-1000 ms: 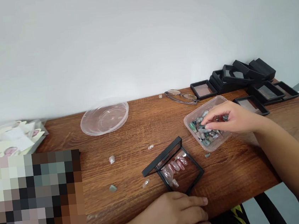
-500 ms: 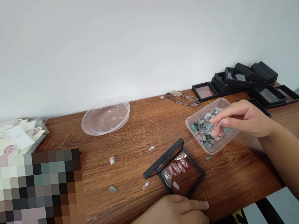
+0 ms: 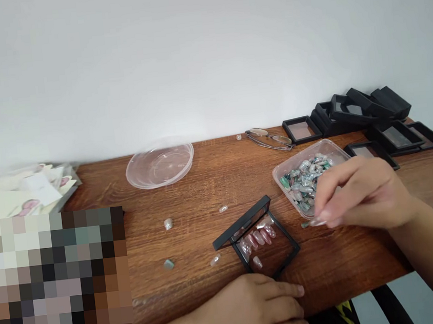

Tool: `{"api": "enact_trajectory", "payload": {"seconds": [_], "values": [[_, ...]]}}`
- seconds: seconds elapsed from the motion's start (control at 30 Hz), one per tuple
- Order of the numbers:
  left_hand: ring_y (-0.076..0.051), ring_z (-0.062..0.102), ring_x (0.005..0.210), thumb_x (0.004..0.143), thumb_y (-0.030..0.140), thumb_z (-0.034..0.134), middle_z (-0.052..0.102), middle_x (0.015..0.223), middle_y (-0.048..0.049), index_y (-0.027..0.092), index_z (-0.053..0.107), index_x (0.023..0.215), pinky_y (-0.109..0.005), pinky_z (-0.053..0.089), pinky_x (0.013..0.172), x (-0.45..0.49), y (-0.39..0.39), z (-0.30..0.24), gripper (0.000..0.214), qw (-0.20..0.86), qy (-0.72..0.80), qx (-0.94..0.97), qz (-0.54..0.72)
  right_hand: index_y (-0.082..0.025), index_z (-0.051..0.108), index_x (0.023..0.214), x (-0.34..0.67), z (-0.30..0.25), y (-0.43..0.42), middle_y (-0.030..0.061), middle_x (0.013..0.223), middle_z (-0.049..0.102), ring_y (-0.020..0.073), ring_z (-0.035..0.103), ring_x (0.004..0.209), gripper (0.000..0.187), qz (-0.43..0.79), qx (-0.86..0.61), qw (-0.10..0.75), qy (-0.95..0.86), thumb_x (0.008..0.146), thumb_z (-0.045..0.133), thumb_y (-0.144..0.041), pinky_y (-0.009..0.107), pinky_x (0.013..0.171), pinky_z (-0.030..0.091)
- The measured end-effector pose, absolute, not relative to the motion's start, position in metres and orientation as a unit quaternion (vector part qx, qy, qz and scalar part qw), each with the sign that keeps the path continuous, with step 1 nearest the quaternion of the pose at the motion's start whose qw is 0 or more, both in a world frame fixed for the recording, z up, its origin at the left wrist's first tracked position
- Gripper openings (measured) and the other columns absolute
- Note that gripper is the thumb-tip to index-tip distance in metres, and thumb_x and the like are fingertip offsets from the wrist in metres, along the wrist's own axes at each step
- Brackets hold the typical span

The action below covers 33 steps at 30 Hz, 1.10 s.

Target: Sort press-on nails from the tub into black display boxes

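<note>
My right hand [image 3: 367, 192] pinches a small clear press-on nail [image 3: 318, 222] between thumb and forefinger, low over the table by the near side of a clear plastic tub [image 3: 339, 147]. Many green, blue and clear press-on nails [image 3: 305, 176] fill that tub. Resting flat at the table's front edge, my left hand [image 3: 257, 304] has its fingers stretched out and holds nothing. Just beyond it is a black display case [image 3: 289, 263] with its lid [image 3: 242, 222] tilted up. Inside the case, several pink and clear nails [image 3: 261, 237] sit in a row, with one clear nail [image 3: 257, 262] apart.
Loose nails [image 3: 168, 224] lie scattered on the wooden table [image 3: 189, 201]. A round clear lid [image 3: 161, 168] and eyeglasses [image 3: 270, 140] are near the wall. Black frame cases [image 3: 365, 107] are piled at the back right. Packaged cards [image 3: 22, 192] sit on the left, above a blurred-out patch.
My right hand has moved from over the tub down toward its near side, with the nail in its pinch. The left hand stays in place while the view shifts slightly.
</note>
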<state>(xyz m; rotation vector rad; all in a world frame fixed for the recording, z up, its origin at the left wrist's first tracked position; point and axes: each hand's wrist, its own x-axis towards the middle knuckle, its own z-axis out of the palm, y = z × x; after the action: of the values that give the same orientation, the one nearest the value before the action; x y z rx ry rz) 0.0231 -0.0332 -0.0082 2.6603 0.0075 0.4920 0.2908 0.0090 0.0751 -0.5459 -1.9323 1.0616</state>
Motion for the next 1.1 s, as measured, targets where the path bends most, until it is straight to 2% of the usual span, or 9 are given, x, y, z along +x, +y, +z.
{"api": "enact_trajectory", "payload": {"seconds": [0.13,0.27,0.4,0.57,0.67,0.9,1.1], "values": [[-0.013,0.068,0.111,0.105,0.019,0.045,0.077,0.103,0.0042,0.019,0.066,0.107,-0.025,0.055,0.08,0.027,-0.034,-0.011,0.021,0.217,-0.002,0.956,0.198,-0.014,0.074,0.1,0.264,0.064,-0.006,0.0051,0.092,0.078,0.0106,0.071,0.079,0.015,0.242,-0.218,0.347,-0.879,0.093,0.062,-0.009,0.021,0.071,0.056],[-0.014,0.069,0.09,0.101,0.018,0.052,0.076,0.097,0.0039,0.019,0.068,0.099,-0.028,0.055,0.075,0.03,-0.034,-0.011,0.016,0.205,0.003,0.957,0.204,-0.015,0.074,0.097,0.245,0.049,-0.021,0.0004,0.089,0.078,0.0135,0.069,0.071,0.019,0.1,-0.212,0.258,-0.937,0.097,0.055,-0.014,0.027,0.055,0.05],[-0.015,0.066,0.092,0.096,0.017,0.056,0.075,0.098,0.0038,0.019,0.069,0.095,-0.03,0.054,0.081,0.031,-0.034,-0.008,0.013,0.226,0.003,0.954,0.197,-0.013,0.074,0.098,0.238,0.045,-0.028,0.0022,0.088,0.079,0.0143,0.071,0.071,0.027,0.012,-0.229,0.198,-0.953,0.1,0.047,-0.012,0.028,0.052,0.049],[-0.014,0.064,0.082,0.091,0.019,0.066,0.074,0.092,0.0049,0.02,0.07,0.089,-0.032,0.052,0.068,0.03,-0.035,-0.008,0.005,0.177,0.002,0.966,0.189,-0.012,0.074,0.093,0.236,0.04,-0.028,0.0037,0.083,0.079,0.0147,0.069,0.068,0.038,-0.012,-0.227,0.187,-0.956,0.102,0.038,-0.01,0.029,0.052,0.052],[-0.013,0.062,0.077,0.091,0.019,0.066,0.072,0.086,0.0051,0.021,0.069,0.083,-0.031,0.05,0.06,0.03,-0.038,-0.011,0.01,0.161,0.007,0.967,0.197,-0.012,0.074,0.091,0.233,0.035,-0.027,0.0041,0.083,0.078,0.0146,0.067,0.065,0.04,-0.02,-0.224,0.177,-0.958,0.102,0.036,-0.011,0.03,0.051,0.05],[-0.011,0.062,0.075,0.093,0.017,0.063,0.07,0.08,0.0058,0.02,0.069,0.082,-0.029,0.05,0.06,0.03,-0.04,-0.01,0.012,0.154,0.016,0.963,0.22,-0.013,0.074,0.083,0.227,0.028,-0.024,0.006,0.081,0.077,0.0166,0.065,0.068,0.037,-0.02,-0.226,0.182,-0.957,0.1,0.041,-0.01,0.031,0.053,0.047],[-0.013,0.064,0.086,0.091,0.018,0.066,0.069,0.079,0.0052,0.019,0.068,0.083,-0.029,0.051,0.062,0.03,-0.04,-0.012,0.009,0.162,0.016,0.958,0.234,-0.013,0.072,0.086,0.231,0.025,-0.023,0.0065,0.082,0.075,0.0171,0.062,0.068,0.033,0.023,-0.214,0.161,-0.963,0.1,0.043,-0.011,0.03,0.053,0.047]]}}
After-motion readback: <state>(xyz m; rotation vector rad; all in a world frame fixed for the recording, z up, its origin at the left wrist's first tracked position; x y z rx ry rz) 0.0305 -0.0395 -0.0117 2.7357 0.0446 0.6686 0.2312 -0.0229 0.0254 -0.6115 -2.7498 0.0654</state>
